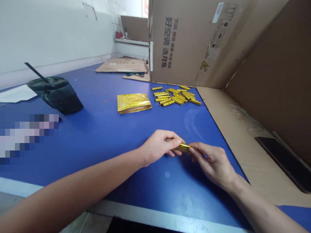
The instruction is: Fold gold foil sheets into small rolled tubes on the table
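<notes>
Between my two hands, above the blue table, is a small shiny gold piece [184, 146]. My left hand [163, 144] pinches its left end between thumb and fingers. The right end is pinched by the fingertips of my right hand [213, 161]. Part of the piece is hidden by my fingers. Beyond my left hand lies a flat stack of gold foil sheets [133, 103]. To the right of that stack, several short gold tubes [178, 98] lie in a loose heap.
A dark cup [60, 95] with a straw stands at the left on the blue table [97, 136]. Large cardboard [189, 38] rises behind the tubes. A dark flat object [282, 161] lies on cardboard at the right. Flat cardboard [123, 65] lies at the back.
</notes>
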Demonstrator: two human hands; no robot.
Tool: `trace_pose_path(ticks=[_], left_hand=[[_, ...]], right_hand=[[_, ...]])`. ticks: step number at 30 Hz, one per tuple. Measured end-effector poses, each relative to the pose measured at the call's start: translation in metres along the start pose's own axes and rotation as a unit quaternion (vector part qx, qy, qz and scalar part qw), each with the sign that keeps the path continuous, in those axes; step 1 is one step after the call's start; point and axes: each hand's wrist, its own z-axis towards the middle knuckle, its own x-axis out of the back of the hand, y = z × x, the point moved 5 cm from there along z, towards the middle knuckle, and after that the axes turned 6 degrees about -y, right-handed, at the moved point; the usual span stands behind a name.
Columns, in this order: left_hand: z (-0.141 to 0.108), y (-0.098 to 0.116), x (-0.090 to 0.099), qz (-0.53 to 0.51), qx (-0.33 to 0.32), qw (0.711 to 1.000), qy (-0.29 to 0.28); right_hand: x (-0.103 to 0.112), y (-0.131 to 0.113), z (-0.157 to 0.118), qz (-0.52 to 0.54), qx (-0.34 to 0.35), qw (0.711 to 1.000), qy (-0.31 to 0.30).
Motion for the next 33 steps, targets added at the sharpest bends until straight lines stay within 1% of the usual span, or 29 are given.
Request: trace_pose_path(ticks=[3,6,8,10,12,14,19,23,27,29,31,33], left_hand=[[-0.0007,0.0048,0.0008,0.06,-0.036,0.997,0.016],[-0.0006,0.0056,0.0011,0.076,-0.039,0.996,0.026],[-0.0004,0.0045,0.0019,0.067,-0.03,0.996,0.04],[-0.0001,0.0018,0.0024,0.043,-0.006,0.998,0.053],[0.0,-0.0007,0.0012,0.017,0.019,0.998,0.051],[-0.0003,-0.0006,-0.0003,0.009,0.024,0.999,0.043],[-0.002,0.0041,0.0009,0.043,-0.014,0.997,0.057],[-0.0022,0.0031,0.0017,0.07,-0.036,0.995,0.059],[-0.0043,0.0052,0.001,0.132,-0.092,0.985,0.059],[-0.0059,0.0052,0.0014,0.16,-0.104,0.979,0.068],[-0.0072,0.0046,0.0018,0.175,-0.11,0.976,0.075],[-0.0082,0.0045,0.0018,0.185,-0.121,0.972,0.079]], right_hand=[[-0.0007,-0.0007,0.0002,0.019,-0.006,1.0,-0.002],[-0.0029,-0.0021,-0.0001,0.02,0.002,1.0,-0.007],[-0.0034,-0.0025,-0.0005,0.005,0.014,1.0,-0.004],[-0.0022,-0.0023,-0.001,-0.019,0.027,0.999,0.011],[-0.0004,-0.0018,-0.0014,-0.038,0.038,0.998,0.028],[0.0011,-0.0017,-0.0014,-0.039,0.046,0.997,0.039],[0.0018,-0.003,-0.0016,-0.008,0.042,0.998,0.039],[0.0011,-0.0027,-0.0026,0.004,0.031,0.999,0.034],[0.0009,-0.0021,-0.0026,0.013,0.019,0.999,0.032],[0.0004,-0.003,-0.0021,0.024,0.017,0.999,0.029],[-0.0009,-0.0028,-0.0012,0.042,0.005,0.999,0.022],[-0.0031,0.0002,-0.0005,0.068,-0.023,0.997,0.01]])
